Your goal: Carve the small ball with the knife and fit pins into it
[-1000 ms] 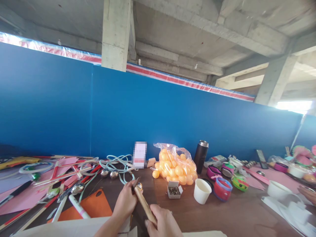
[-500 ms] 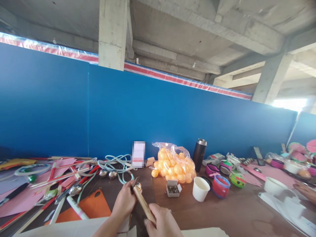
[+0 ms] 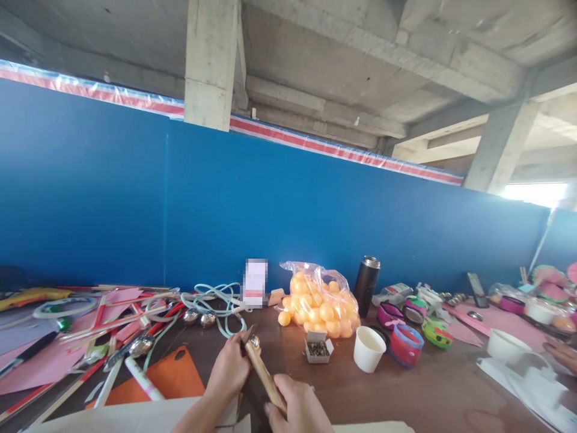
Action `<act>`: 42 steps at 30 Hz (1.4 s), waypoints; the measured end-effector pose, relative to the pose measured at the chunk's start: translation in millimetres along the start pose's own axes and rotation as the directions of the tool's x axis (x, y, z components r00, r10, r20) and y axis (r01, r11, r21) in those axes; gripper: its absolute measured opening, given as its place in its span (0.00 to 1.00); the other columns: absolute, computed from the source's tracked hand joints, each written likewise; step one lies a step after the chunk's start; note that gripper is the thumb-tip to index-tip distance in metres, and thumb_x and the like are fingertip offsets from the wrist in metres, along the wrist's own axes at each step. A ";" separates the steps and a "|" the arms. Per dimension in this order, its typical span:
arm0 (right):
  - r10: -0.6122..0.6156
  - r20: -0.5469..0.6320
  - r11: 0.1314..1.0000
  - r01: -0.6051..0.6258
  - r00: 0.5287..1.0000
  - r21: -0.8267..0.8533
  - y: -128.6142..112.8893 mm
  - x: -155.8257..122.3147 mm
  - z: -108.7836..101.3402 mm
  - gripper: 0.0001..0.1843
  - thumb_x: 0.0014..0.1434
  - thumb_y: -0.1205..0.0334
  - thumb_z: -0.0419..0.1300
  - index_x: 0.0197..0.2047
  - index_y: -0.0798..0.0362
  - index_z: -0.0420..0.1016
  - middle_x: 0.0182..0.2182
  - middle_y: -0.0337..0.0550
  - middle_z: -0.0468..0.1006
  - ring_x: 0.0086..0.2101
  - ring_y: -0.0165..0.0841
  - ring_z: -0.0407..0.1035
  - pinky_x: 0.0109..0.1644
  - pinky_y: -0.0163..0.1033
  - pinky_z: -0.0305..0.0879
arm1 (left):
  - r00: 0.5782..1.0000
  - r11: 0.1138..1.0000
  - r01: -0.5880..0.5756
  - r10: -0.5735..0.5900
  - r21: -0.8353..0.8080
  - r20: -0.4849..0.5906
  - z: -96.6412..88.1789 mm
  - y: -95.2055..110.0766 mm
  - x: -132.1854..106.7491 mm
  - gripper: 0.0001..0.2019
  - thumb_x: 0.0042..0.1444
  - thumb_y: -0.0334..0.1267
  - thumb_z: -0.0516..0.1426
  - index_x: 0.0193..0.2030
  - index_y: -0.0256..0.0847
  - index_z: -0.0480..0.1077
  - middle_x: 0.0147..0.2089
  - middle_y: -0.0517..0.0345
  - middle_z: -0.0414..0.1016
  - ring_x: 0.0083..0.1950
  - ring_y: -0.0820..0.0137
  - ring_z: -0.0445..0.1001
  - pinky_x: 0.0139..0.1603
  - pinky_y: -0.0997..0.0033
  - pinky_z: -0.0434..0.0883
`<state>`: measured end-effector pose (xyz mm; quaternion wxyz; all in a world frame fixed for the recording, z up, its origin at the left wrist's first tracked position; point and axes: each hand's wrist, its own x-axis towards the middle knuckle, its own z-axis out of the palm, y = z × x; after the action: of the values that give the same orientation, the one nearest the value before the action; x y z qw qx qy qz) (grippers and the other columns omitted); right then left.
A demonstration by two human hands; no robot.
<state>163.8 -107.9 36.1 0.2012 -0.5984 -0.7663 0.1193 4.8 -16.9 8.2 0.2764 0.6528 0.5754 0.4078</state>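
My right hand (image 3: 300, 404) grips the wooden handle of what looks like a hammer (image 3: 265, 374), slanting up and left with a dark, pointed metal head at its far end. Beside that head is my left hand (image 3: 229, 365), its fingers closed; what they hold is hidden. A shiny round metal bell (image 3: 255, 341) shows just behind the hammer head, partly covered. To the right of the hands, a small open box (image 3: 318, 352) is filled with small metal pieces.
A clear bag of orange balls (image 3: 320, 304) stands behind the box. Right of it are a black flask (image 3: 366, 285), a white paper cup (image 3: 368, 350) and colourful wristbands. Sticks, tubing, an orange sheet (image 3: 166, 379) and markers clutter the left. A person's hand (image 3: 561, 352) shows at far right.
The view has shifted slightly, so the table things appear a little further right. Both hands and the hammer keep nearly the same pose.
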 end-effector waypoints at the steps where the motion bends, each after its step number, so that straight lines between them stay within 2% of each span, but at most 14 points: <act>1: 0.002 0.004 1.000 -0.002 1.000 0.002 -0.4 0.2 -0.4 0.03 0.47 0.67 0.53 0.28 0.51 0.64 0.23 0.38 0.74 0.24 0.30 0.68 0.26 0.30 0.50 | 1.000 1.000 -0.002 0.002 0.002 0.002 0.1 -0.1 0.2 0.15 0.49 0.38 0.55 0.45 0.38 0.67 0.44 0.49 0.75 0.44 0.65 0.73 0.41 0.74 0.64; 16: 0.020 0.018 1.000 -0.020 1.000 0.015 -3.3 2.3 -3.8 0.03 0.46 0.67 0.54 0.28 0.51 0.64 0.24 0.39 0.75 0.25 0.31 0.68 0.26 0.30 0.51 | 1.000 1.000 0.000 0.000 0.016 -0.017 -2.0 7.4 -1.7 0.12 0.48 0.36 0.55 0.40 0.39 0.69 0.42 0.51 0.75 0.43 0.66 0.73 0.43 0.73 0.64; 28: 0.015 0.012 1.000 -0.015 1.000 0.010 0.0 2.5 0.4 0.03 0.45 0.66 0.54 0.28 0.51 0.64 0.24 0.39 0.74 0.25 0.31 0.68 0.26 0.30 0.51 | 1.000 0.999 -0.013 0.013 0.037 -0.004 -2.0 5.0 -0.6 0.14 0.48 0.35 0.55 0.43 0.39 0.69 0.42 0.51 0.75 0.42 0.66 0.73 0.40 0.75 0.64; 38: -0.006 0.014 1.000 0.006 1.000 -0.003 2.1 4.3 3.2 0.04 0.45 0.66 0.54 0.28 0.51 0.64 0.23 0.39 0.74 0.24 0.31 0.67 0.26 0.30 0.50 | 1.000 1.000 -0.013 0.013 0.022 0.010 -2.1 5.7 -0.9 0.09 0.48 0.35 0.55 0.38 0.39 0.69 0.39 0.52 0.75 0.40 0.67 0.74 0.39 0.75 0.64; 42: 0.012 0.022 1.000 -0.013 1.000 0.007 1.1 3.3 2.7 0.03 0.45 0.66 0.54 0.27 0.51 0.63 0.23 0.39 0.74 0.24 0.31 0.67 0.26 0.30 0.50 | 1.000 0.999 0.004 -0.005 0.048 0.012 -3.5 8.8 -1.6 0.11 0.48 0.35 0.55 0.40 0.39 0.69 0.41 0.52 0.76 0.41 0.67 0.74 0.39 0.75 0.64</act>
<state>162.9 -104.3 33.8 0.1943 -0.6011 -0.7643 0.1299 6.5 -20.4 16.9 0.2650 0.6604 0.5849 0.3893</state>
